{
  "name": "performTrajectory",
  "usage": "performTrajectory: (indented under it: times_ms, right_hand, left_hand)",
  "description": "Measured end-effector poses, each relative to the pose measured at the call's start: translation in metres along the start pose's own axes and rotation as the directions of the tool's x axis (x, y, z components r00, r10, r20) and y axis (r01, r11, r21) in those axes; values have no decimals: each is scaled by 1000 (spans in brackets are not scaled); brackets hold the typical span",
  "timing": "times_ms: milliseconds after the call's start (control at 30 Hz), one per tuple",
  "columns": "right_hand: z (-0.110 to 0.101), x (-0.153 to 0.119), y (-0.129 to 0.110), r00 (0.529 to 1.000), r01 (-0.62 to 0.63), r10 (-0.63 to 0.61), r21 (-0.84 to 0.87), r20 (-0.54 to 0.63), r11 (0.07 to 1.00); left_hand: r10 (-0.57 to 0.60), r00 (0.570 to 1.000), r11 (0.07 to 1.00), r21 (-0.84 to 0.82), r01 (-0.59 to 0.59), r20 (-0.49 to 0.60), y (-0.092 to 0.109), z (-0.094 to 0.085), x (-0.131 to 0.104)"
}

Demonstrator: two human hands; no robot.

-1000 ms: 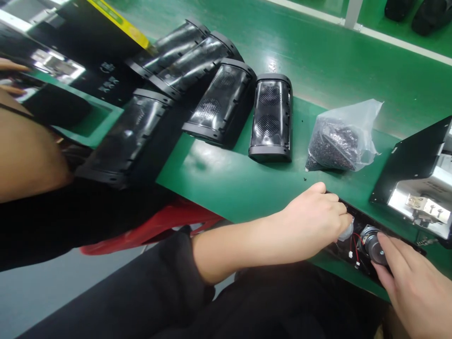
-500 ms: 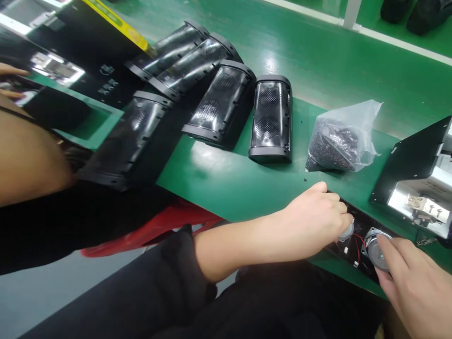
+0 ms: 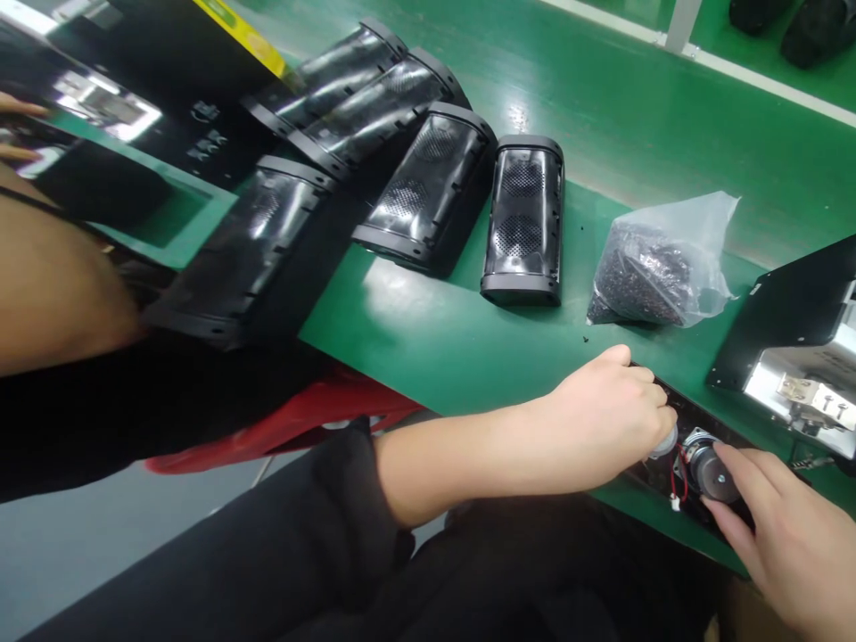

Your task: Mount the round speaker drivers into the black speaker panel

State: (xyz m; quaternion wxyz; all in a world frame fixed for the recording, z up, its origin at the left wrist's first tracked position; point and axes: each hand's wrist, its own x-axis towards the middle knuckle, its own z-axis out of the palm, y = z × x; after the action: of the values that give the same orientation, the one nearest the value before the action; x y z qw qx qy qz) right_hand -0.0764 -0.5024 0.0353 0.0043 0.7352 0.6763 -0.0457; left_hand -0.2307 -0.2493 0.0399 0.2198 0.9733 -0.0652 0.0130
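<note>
My left hand (image 3: 612,410) is closed round a round speaker driver (image 3: 663,443) on a dark panel (image 3: 702,416), with its fingertips mostly hidden. To its right, my right hand (image 3: 776,508) grips a second round metal driver (image 3: 714,473) between thumb and fingers. That driver looks slightly tilted over the panel. Red wires with a white connector (image 3: 675,503) lie between the two drivers.
A clear bag of small dark screws (image 3: 646,272) lies behind my hands. Several black speaker housings (image 3: 522,218) stand on the green table (image 3: 428,348). A black and metal fixture (image 3: 802,357) is at right. Another person's arm (image 3: 60,276) is at left.
My right hand has tilted its driver and shifted it slightly left, nearer the other one, and the wires have moved with it. My left hand keeps its hold. The view has shifted slightly.
</note>
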Motion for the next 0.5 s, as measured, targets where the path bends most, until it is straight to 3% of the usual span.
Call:
performTrajectory:
  times_ms: [500]
  right_hand:
    - [1, 3, 4, 1000, 29, -29, 26, -11, 999]
  left_hand:
    - [-21, 999, 1000, -17, 22, 36, 0, -5, 2]
